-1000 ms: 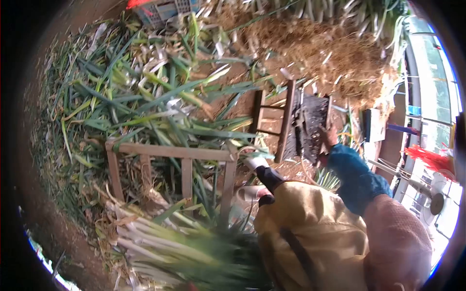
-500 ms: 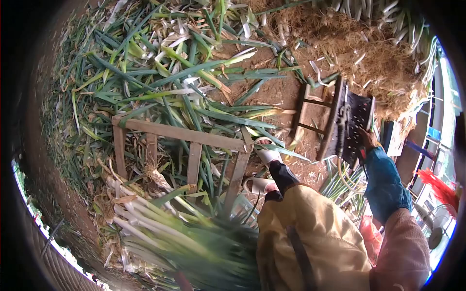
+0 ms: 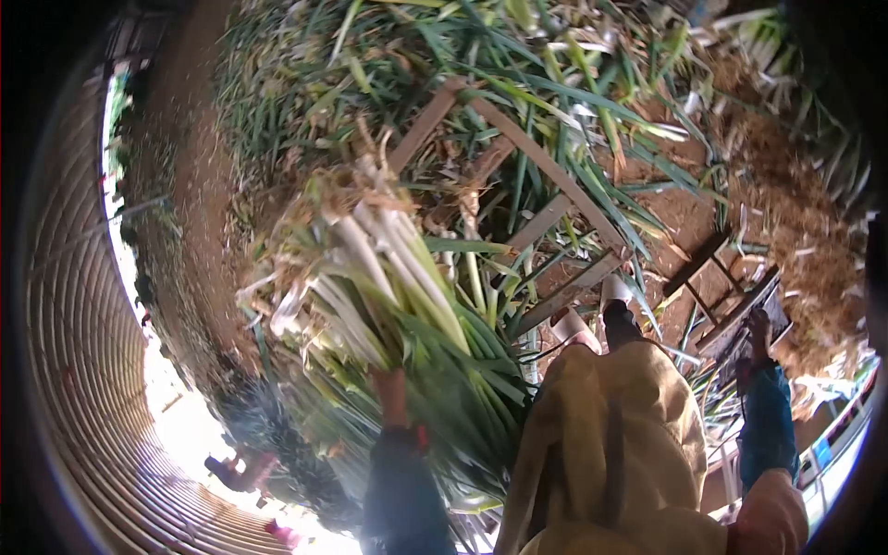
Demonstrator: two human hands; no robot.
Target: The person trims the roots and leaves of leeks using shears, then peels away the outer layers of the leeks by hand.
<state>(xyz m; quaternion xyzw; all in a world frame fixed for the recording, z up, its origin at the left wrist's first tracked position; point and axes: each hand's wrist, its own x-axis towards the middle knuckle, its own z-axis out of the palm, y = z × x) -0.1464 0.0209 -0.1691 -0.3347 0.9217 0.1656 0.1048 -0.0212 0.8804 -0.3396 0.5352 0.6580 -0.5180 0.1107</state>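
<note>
My left hand (image 3: 391, 388) is closed around a bunch of long green onions (image 3: 370, 268), partly sunk among their leaves. The white stalks and brown roots point away from me. The green leaves (image 3: 467, 379) trail back along my left side. Off to the right, my right hand (image 3: 759, 331) grips the edge of a small stool (image 3: 743, 319) with a dark seat and legs tipped sideways. Its fingers are small and partly shaded in this view. A slatted wooden frame (image 3: 555, 166) stands on the ground just beyond the onions, ahead of my feet.
Loose green leaves (image 3: 592, 92) litter the brown soil ahead. More onions with a thick mass of roots (image 3: 786, 185) lie at the far right. My shoes (image 3: 575, 328) are close to the wooden frame. A ribbed curved wall (image 3: 74, 314) runs along the left.
My view has swung left. My left hand has come into view holding the onion bunch, which looks raised and nearer. My right hand is still at the stool.
</note>
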